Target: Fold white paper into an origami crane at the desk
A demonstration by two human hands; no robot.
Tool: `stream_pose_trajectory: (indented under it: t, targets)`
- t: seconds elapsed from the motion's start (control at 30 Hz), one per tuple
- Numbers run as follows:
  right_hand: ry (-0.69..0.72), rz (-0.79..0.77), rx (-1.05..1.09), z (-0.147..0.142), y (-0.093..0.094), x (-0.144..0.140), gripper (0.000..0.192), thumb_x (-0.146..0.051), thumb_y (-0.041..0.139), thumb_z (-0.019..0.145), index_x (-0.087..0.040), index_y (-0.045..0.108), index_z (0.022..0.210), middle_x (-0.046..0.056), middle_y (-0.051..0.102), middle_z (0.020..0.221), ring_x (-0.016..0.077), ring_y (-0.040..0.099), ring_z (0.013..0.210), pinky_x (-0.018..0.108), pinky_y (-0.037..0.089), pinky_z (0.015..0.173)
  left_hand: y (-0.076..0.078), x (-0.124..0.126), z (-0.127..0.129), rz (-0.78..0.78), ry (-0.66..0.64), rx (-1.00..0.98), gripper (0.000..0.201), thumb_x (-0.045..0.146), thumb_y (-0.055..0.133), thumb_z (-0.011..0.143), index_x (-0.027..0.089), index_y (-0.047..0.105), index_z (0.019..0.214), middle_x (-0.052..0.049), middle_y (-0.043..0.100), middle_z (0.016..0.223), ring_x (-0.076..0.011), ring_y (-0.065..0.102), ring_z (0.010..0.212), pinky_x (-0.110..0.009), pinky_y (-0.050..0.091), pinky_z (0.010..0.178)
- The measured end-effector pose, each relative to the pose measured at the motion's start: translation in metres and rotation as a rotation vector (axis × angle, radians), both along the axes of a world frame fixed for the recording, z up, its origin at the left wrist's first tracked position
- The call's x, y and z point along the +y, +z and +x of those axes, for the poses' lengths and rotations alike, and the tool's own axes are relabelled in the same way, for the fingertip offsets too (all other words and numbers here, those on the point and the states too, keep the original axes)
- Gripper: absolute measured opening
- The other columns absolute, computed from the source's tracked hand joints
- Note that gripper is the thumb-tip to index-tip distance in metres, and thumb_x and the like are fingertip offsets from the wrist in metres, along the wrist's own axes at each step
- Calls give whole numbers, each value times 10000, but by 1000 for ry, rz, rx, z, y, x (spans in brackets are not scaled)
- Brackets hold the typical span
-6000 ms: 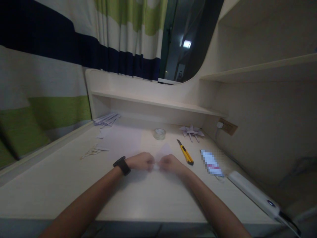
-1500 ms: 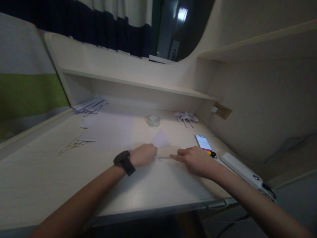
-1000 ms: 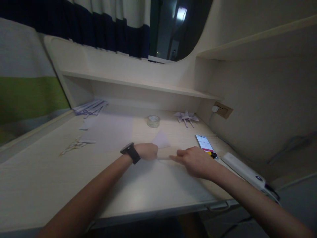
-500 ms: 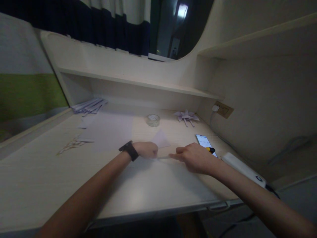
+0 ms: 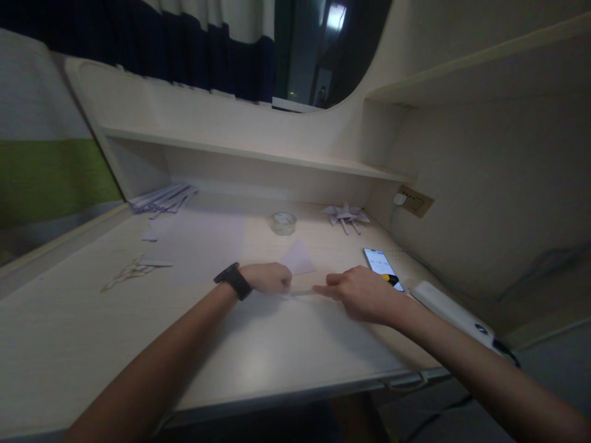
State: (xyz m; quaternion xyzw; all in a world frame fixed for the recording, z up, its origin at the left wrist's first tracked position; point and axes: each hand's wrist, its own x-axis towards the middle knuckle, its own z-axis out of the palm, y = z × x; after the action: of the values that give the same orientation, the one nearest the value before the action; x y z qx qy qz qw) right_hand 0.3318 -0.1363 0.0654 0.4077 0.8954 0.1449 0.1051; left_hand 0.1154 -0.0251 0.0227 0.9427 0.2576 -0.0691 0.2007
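Observation:
My left hand (image 5: 266, 278), with a dark watch (image 5: 236, 280) on its wrist, is closed low over the desk. Beneath its fingers shows the edge of a thin white paper piece (image 5: 289, 297). My right hand (image 5: 362, 294) is closed, index finger stretched toward the left hand. Behind it juts the yellow-and-black end of a tool (image 5: 390, 279), in front of the phone; most of the tool is hidden by the hand. A thin pale strip spans the gap between the hands; what it is, I cannot make out. A white paper triangle (image 5: 299, 258) lies just beyond.
Clear tape (image 5: 283, 224) and paper pinwheels (image 5: 345, 214) stand farther back. A lit phone (image 5: 379, 261) and a white power strip (image 5: 455, 314) lie right. Paper sheets (image 5: 198, 240), rolled paper sticks (image 5: 164, 198) and thin wooden sticks (image 5: 127, 272) lie left. A shelf (image 5: 258, 157) overhangs the back.
The view has shifted slightly, so most things sit a little farther left. Both hands keep nearly the same pose and place.

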Motion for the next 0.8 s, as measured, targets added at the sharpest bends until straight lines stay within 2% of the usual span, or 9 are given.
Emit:
stream_pose_trajectory:
  t: [0.43, 0.8]
  targets:
    - [34, 31, 18, 3, -5, -1, 586, -60, 495, 727, -283, 504, 1269, 23, 646, 804, 118, 504, 538, 264, 237, 524, -1, 1, -1, -24, 11, -25, 179, 190, 460, 730, 125, 626, 737, -47, 622, 741, -135, 491, 636, -235, 362, 578]
    - [-34, 35, 31, 3, -5, -5, 601, -59, 482, 731, -316, 486, 1275, 5, 639, 824, 132, 552, 588, 267, 260, 529, 4, -5, -3, -21, 72, -28, 205, 196, 466, 736, 120, 648, 793, -56, 641, 764, -132, 494, 610, -233, 350, 540]
